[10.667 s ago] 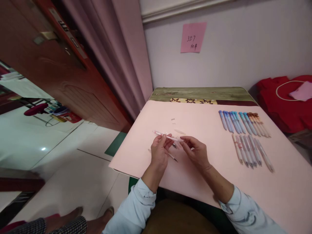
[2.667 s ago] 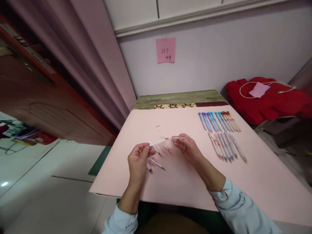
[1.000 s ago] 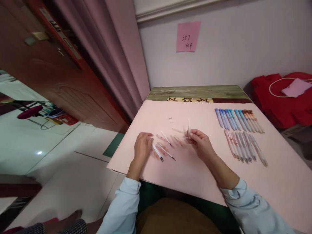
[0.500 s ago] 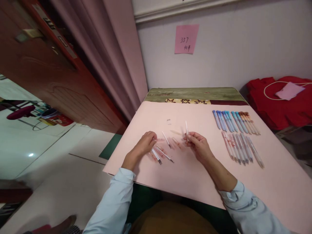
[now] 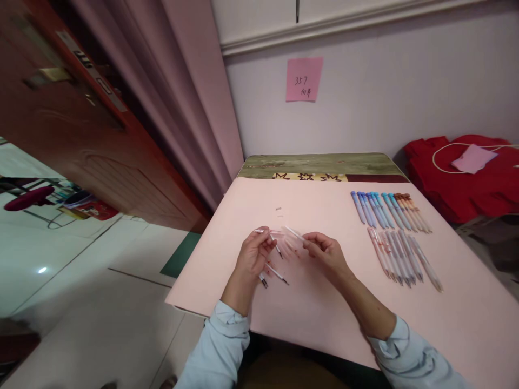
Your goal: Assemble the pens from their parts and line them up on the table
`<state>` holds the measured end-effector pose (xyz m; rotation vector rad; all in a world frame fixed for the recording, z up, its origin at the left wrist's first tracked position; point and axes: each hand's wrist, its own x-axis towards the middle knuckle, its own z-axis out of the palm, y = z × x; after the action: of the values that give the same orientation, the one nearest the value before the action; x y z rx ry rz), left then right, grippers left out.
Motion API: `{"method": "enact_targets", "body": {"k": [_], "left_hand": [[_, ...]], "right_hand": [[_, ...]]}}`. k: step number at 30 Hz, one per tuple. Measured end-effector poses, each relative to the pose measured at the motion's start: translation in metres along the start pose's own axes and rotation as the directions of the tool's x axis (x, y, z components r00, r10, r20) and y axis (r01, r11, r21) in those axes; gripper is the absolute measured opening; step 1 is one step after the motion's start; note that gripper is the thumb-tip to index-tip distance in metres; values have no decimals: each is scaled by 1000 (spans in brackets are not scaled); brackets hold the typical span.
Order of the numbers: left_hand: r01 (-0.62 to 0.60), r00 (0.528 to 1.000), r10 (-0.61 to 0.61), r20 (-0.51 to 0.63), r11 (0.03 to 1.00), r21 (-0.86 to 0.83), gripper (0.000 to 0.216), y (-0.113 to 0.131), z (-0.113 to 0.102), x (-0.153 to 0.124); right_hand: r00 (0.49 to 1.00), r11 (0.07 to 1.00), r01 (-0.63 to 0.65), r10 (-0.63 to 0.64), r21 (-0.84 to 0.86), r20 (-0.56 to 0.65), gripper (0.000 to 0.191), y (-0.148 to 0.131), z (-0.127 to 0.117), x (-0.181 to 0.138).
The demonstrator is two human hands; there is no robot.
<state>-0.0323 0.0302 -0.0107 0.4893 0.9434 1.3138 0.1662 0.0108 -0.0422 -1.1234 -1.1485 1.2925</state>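
Note:
My right hand (image 5: 329, 255) pinches a white pen refill (image 5: 295, 233), which slants up and left from the fingertips. Closed around a clear, pinkish pen barrel (image 5: 263, 230) is my left hand (image 5: 255, 253), facing the refill's far end with a small gap. Below and between the hands lie loose white refills with dark tips, one of them a refill (image 5: 279, 274) pointing down to the right. Several pink, patterned pen barrels (image 5: 290, 247) are spread beside them, partly hidden by the left hand and blurred.
On the right of the pink-covered table (image 5: 316, 313) lie a row of blue and brown pens (image 5: 375, 209) and a row of clear pens (image 5: 399, 256). Two small grey bits (image 5: 278, 209) sit farther back. Red cloth (image 5: 478, 194) is beyond the table's right edge.
My left hand has lifted from the pile with a pen barrel and moved slightly right. The refill in my right hand has swung from upright to pointing left, toward the barrel.

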Motion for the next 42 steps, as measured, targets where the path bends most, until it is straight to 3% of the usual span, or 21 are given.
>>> {"method": "enact_targets", "body": {"k": [7, 19, 23, 37, 42], "left_hand": [[-7, 1000, 5, -14, 992, -125, 20, 0, -1, 1], [-48, 999, 45, -23, 990, -136, 20, -2, 1, -4], [-83, 997, 82, -10, 989, -124, 22, 0, -1, -6], [-114, 994, 113, -7, 991, -69, 22, -1, 3, -7], [-96, 993, 97, -66, 995, 25, 27, -3, 11, -12]], "right_hand": [[1000, 997, 25, -26, -79, -6, 25, 2, -1, -1], [999, 996, 27, -25, -88, 25, 25, 0, 0, -3], [1000, 995, 31, -31, -94, -2, 26, 2, -2, -3], [997, 996, 31, -24, -82, 74, 21, -2, 1, -5], [995, 994, 74, -68, -86, 73, 24, -2, 2, -4]]}}
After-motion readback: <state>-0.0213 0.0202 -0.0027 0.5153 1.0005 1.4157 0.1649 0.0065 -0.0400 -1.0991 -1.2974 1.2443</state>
